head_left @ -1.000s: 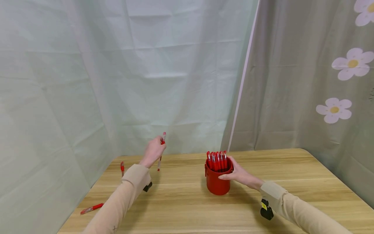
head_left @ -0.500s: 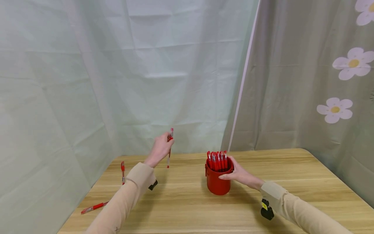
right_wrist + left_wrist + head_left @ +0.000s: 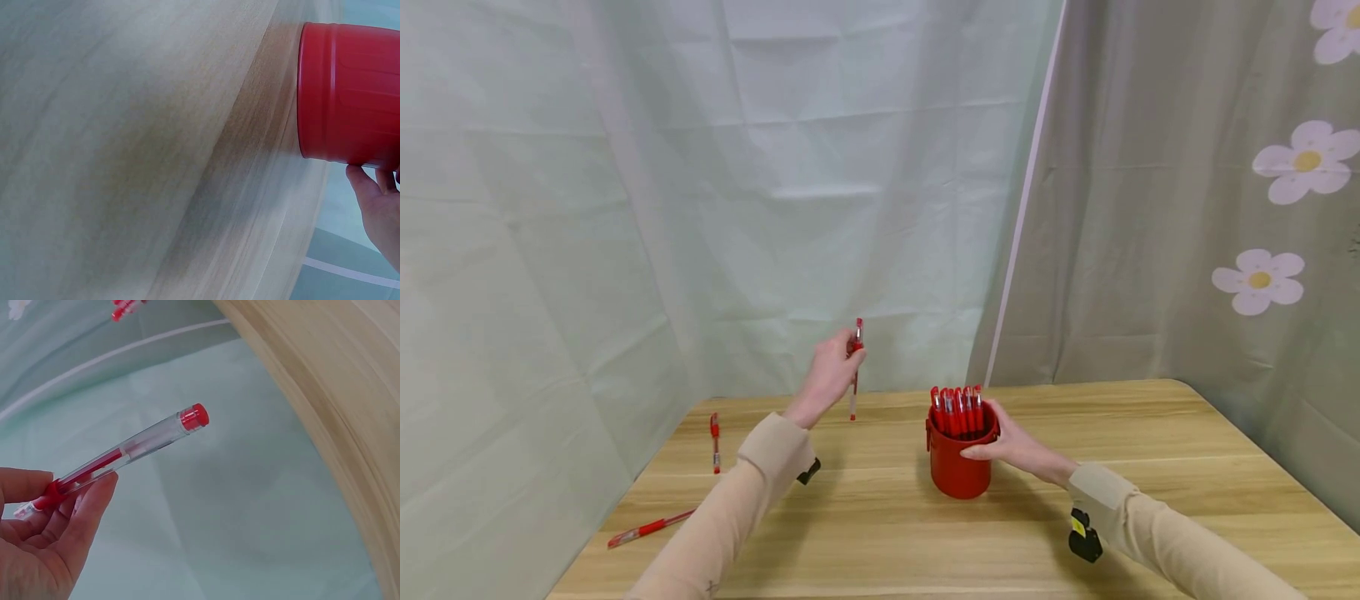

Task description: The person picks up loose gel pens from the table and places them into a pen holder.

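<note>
"Where was our pen [image 3: 119,457]?"

"In the air, nearly upright, to the left of the cup [image 3: 958,471] and well apart from it. The left hand [image 3: 829,371] pinched it near its upper end."

"What worried us there?"

"Its lower length hung free. A knock could have twisted it, we judged, and a slack pinch could have let it slide out. From the head view it crossed the far edge of the table [image 3: 865,517]; we couldn't tell whether a dropped pen would have met wood."

"And the cup?"

"It stood upright on the table, its side gripped by the right hand [image 3: 1022,447]. A sideways pull on that grip might have tilted it, with the bunch [image 3: 958,414] rising above its rim."

"Was the bunch itself trouble?"

"Perhaps. Those pens stood close together, so anything pushed among them could have jammed."

"Further out?"

"We saw the far pen [image 3: 715,442] lying clear of the arm, but the near pen [image 3: 652,527] met the left sleeve [image 3: 715,533] in view, touching or not, we couldn't tell. A low sweep could have rolled it off the left edge."
</note>
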`<control>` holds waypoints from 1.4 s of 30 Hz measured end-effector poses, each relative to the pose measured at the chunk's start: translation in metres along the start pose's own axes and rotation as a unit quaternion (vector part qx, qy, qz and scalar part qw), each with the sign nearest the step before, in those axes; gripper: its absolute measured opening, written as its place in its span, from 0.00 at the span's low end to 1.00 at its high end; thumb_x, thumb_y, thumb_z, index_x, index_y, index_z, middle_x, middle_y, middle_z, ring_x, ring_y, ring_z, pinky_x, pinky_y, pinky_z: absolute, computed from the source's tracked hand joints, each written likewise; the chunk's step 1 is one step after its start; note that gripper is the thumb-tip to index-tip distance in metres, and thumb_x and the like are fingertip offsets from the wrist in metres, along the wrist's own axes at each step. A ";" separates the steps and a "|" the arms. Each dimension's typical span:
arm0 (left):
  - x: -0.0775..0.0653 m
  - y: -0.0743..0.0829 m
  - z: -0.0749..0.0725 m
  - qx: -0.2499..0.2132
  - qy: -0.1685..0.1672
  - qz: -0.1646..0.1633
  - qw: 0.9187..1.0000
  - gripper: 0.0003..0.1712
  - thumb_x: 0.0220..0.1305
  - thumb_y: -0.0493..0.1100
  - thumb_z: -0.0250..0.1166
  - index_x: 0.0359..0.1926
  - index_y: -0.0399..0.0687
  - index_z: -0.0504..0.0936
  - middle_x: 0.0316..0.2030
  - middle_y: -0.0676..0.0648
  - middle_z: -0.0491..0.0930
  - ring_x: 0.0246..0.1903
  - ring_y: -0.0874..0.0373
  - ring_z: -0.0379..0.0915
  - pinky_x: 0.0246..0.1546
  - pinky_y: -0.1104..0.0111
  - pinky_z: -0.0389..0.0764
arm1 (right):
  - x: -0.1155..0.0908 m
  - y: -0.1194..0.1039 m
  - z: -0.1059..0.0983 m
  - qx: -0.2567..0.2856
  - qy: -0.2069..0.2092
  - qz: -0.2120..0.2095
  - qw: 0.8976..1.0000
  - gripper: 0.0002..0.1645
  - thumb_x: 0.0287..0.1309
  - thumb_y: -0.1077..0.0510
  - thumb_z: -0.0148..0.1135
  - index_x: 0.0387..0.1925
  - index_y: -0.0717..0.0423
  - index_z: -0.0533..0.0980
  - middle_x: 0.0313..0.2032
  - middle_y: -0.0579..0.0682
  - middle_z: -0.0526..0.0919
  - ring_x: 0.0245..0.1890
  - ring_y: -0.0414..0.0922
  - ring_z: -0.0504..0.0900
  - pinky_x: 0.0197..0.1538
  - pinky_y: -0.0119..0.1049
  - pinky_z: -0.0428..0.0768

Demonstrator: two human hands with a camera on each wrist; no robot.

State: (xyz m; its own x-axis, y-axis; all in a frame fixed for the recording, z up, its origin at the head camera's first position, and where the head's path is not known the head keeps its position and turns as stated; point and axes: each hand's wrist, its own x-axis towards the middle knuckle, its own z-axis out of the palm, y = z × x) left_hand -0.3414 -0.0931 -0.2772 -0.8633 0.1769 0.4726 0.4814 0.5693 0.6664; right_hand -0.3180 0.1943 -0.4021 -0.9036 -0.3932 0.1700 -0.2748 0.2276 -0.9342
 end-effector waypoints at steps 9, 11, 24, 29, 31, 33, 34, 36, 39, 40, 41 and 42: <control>-0.001 0.020 0.011 -0.015 0.012 0.045 0.999 0.06 0.62 0.32 0.57 0.40 0.34 0.73 0.28 0.44 0.74 0.23 0.54 0.69 0.20 0.67 0.74 | -0.001 -0.001 -0.001 -0.003 -0.003 0.009 1.000 0.52 0.45 0.54 0.70 0.65 0.53 0.47 0.58 0.56 0.61 0.55 0.53 0.64 0.52 0.49 0.67; -0.002 0.023 0.013 -0.017 0.013 0.057 0.998 0.06 0.62 0.32 0.57 0.40 0.34 0.73 0.28 0.45 0.74 0.23 0.55 0.69 0.21 0.68 0.74 | -0.002 -0.001 -0.001 -0.003 -0.003 0.010 1.000 0.52 0.45 0.54 0.70 0.65 0.52 0.47 0.58 0.56 0.61 0.55 0.54 0.64 0.51 0.49 0.68; -0.002 0.039 0.028 -0.026 0.017 0.096 0.995 0.04 0.62 0.33 0.58 0.37 0.36 0.71 0.28 0.47 0.73 0.26 0.56 0.69 0.22 0.70 0.74 | -0.003 -0.002 -0.002 0.003 -0.003 0.005 1.000 0.50 0.45 0.55 0.70 0.64 0.53 0.49 0.57 0.57 0.62 0.54 0.54 0.65 0.51 0.48 0.68; -0.004 0.041 0.034 -0.024 0.018 0.106 0.994 0.04 0.61 0.33 0.58 0.35 0.37 0.70 0.28 0.47 0.73 0.26 0.57 0.70 0.24 0.71 0.75 | -0.004 -0.001 -0.002 0.007 -0.004 0.006 1.000 0.50 0.46 0.55 0.70 0.63 0.53 0.49 0.57 0.56 0.63 0.54 0.53 0.65 0.51 0.48 0.68; -0.004 0.043 0.036 -0.024 0.019 0.109 0.994 0.04 0.61 0.33 0.58 0.35 0.36 0.71 0.28 0.47 0.73 0.27 0.57 0.71 0.24 0.72 0.75 | -0.004 -0.001 -0.002 0.006 -0.003 0.004 1.000 0.49 0.46 0.55 0.70 0.63 0.53 0.49 0.57 0.57 0.63 0.54 0.53 0.65 0.51 0.48 0.68; -0.004 0.045 0.038 -0.033 0.018 0.109 0.993 0.05 0.61 0.32 0.59 0.35 0.35 0.71 0.28 0.47 0.74 0.26 0.56 0.71 0.24 0.72 0.75 | -0.004 -0.001 -0.002 0.001 -0.002 0.002 1.000 0.48 0.46 0.55 0.69 0.63 0.54 0.50 0.57 0.57 0.63 0.54 0.54 0.65 0.51 0.48 0.68; -0.004 0.047 0.039 -0.041 0.017 0.108 0.993 0.05 0.60 0.32 0.59 0.35 0.36 0.71 0.28 0.46 0.74 0.27 0.56 0.72 0.24 0.72 0.75 | -0.004 -0.001 -0.002 -0.001 -0.001 0.000 1.000 0.48 0.46 0.55 0.69 0.63 0.55 0.50 0.57 0.57 0.63 0.54 0.54 0.65 0.51 0.48 0.68; -0.004 0.049 0.041 -0.061 0.017 0.103 0.993 0.05 0.60 0.32 0.59 0.35 0.35 0.70 0.28 0.45 0.74 0.27 0.53 0.72 0.24 0.71 0.76 | -0.004 -0.001 -0.002 -0.005 0.000 -0.002 1.000 0.48 0.47 0.55 0.69 0.63 0.55 0.50 0.57 0.58 0.62 0.54 0.54 0.65 0.52 0.49 0.67; -0.005 0.051 0.043 -0.100 0.009 0.091 0.991 0.05 0.61 0.32 0.58 0.36 0.35 0.70 0.28 0.44 0.73 0.28 0.51 0.72 0.25 0.69 0.78 | -0.004 -0.001 -0.002 -0.007 -0.001 -0.004 1.000 0.48 0.47 0.55 0.69 0.63 0.56 0.50 0.57 0.58 0.62 0.54 0.54 0.65 0.52 0.49 0.67; -0.005 0.051 0.044 -0.109 0.007 0.088 0.990 0.05 0.61 0.31 0.58 0.36 0.34 0.70 0.28 0.44 0.73 0.28 0.51 0.72 0.26 0.69 0.78 | -0.003 -0.001 -0.002 -0.006 0.000 -0.003 1.000 0.48 0.47 0.55 0.69 0.63 0.56 0.50 0.57 0.58 0.62 0.54 0.54 0.65 0.52 0.49 0.67; -0.005 0.052 0.045 -0.116 0.006 0.087 0.989 0.05 0.61 0.31 0.58 0.37 0.33 0.70 0.28 0.43 0.73 0.28 0.51 0.72 0.26 0.68 0.78 | -0.003 -0.001 -0.002 -0.006 -0.001 -0.002 1.000 0.48 0.47 0.55 0.69 0.63 0.55 0.50 0.57 0.57 0.62 0.55 0.54 0.65 0.52 0.48 0.67; -0.006 0.052 0.045 -0.119 0.005 0.086 0.989 0.06 0.61 0.31 0.58 0.37 0.32 0.70 0.28 0.43 0.73 0.28 0.51 0.72 0.26 0.68 0.78 | -0.003 -0.001 -0.002 -0.006 -0.002 -0.001 1.000 0.48 0.47 0.55 0.69 0.63 0.55 0.50 0.57 0.57 0.62 0.55 0.54 0.65 0.52 0.48 0.67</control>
State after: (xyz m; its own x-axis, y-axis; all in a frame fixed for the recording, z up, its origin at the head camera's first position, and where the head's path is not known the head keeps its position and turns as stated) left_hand -0.3182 -0.0278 -0.2712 -0.7640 0.2465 0.5963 0.6448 0.3260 0.6914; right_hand -0.3154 0.1971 -0.4011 -0.9019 -0.3971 0.1702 -0.2800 0.2374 -0.9302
